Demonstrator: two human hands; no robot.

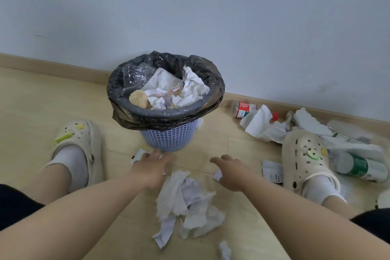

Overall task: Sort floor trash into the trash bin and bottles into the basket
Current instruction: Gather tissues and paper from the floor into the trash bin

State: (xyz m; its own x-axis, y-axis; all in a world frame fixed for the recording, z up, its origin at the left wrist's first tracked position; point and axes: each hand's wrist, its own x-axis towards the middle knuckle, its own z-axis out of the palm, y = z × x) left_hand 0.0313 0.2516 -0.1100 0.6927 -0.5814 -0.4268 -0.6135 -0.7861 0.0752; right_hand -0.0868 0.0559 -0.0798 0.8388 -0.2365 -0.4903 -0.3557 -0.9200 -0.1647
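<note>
The lilac mesh trash bin with a black liner stands by the wall, holding crumpled paper and wrappers. My left hand reaches low in front of the bin, fingers spread over a small white scrap. My right hand hovers open beside it, near a small paper bit. A pile of torn white tissue lies on the floor under both wrists. A clear bottle with a red label lies at the right by the wall. A green-labelled bottle lies at far right.
My feet in cream clogs flank the bin, left foot and right foot. More white tissue, plastic wrap and a printed slip crowd the floor on the right. The wall and skirting run close behind the bin.
</note>
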